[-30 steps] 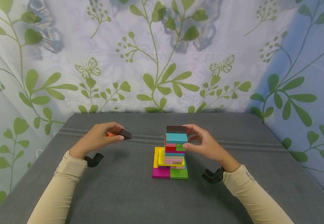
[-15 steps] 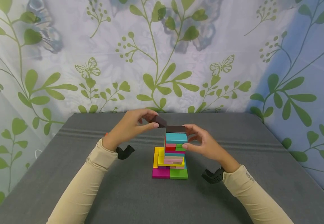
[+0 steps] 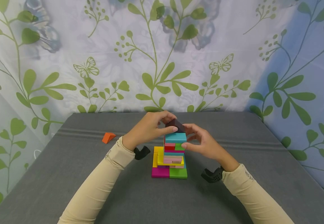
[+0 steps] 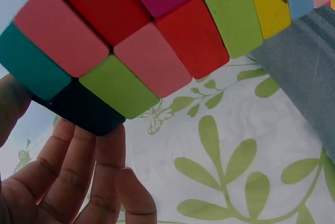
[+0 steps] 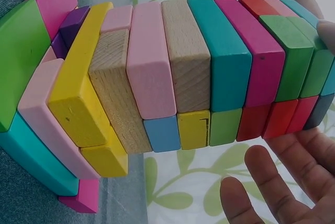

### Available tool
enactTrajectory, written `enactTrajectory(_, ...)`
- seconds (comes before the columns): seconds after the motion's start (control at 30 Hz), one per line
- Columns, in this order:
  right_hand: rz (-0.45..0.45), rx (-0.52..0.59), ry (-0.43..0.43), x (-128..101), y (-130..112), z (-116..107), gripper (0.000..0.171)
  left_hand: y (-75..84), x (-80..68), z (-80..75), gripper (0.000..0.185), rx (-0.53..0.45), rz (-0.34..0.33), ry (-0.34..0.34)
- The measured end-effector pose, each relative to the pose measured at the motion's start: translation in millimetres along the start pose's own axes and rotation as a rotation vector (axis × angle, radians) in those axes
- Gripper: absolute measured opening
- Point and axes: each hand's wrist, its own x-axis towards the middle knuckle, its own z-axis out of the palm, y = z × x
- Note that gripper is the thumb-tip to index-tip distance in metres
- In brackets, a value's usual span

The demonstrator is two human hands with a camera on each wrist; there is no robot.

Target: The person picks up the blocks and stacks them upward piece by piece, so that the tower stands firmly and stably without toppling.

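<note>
My left hand (image 3: 152, 128) pinches a dark brown triangular block (image 3: 175, 124) over the top of a tower of colored blocks (image 3: 174, 155). A teal block (image 3: 176, 137) lies in the tower's upper layer, just below the held piece. On the tower's right side, my right hand (image 3: 204, 142) holds the upper layers between thumb and fingers. Its fingers (image 5: 285, 161) are at the back in the right wrist view, near a dark block (image 5: 319, 113). In the left wrist view, the left fingers (image 4: 107, 166) reach past the tower's dark top-layer block (image 4: 86, 110); the held piece cannot be made out there.
An orange triangular block (image 3: 108, 137) lies on the grey cloth-covered table (image 3: 133, 199), left of the tower. The tower's wide base has magenta (image 3: 160, 172) and green (image 3: 178, 173) blocks in front. A leaf-patterned curtain (image 3: 162, 56) hangs behind the table.
The left hand has moved right with the dark triangular block, from beside the orange block to the tower's top. The right hand has stayed on the tower.
</note>
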Motion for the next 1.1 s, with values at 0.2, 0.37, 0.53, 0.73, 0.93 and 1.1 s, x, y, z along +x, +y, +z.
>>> enactTrajectory(0.2,0.014,0.000,-0.007,0.4,-1.8,-0.1,0.059,0.3,2.2,2.9,0.037,-0.006,-0.005,-0.006)
enactTrajectory(0.37,0.007,0.003,-0.010,1.2,-3.3,0.6,0.059,1.8,2.0,3.2,0.036,-0.010,-0.001,-0.005)
enactTrajectory(0.53,0.011,0.007,-0.008,0.3,-2.5,0.1,0.059,2.6,0.6,2.1,0.040,-0.008,-0.005,-0.014)
enactTrajectory(0.73,0.015,-0.004,-0.001,-0.3,-2.1,-0.7,0.063,-6.9,-11.1,-11.3,0.046,-0.043,-0.052,0.011)
enactTrajectory(0.93,0.032,-0.022,0.003,-1.9,-2.7,-1.4,0.068,-49.6,-41.6,-34.8,0.039,-0.007,-0.162,0.034)
enactTrajectory(1.1,0.028,-0.024,0.003,-2.9,-1.6,-1.9,0.069,-97.7,-77.7,-52.3,0.042,0.019,-0.329,0.039)
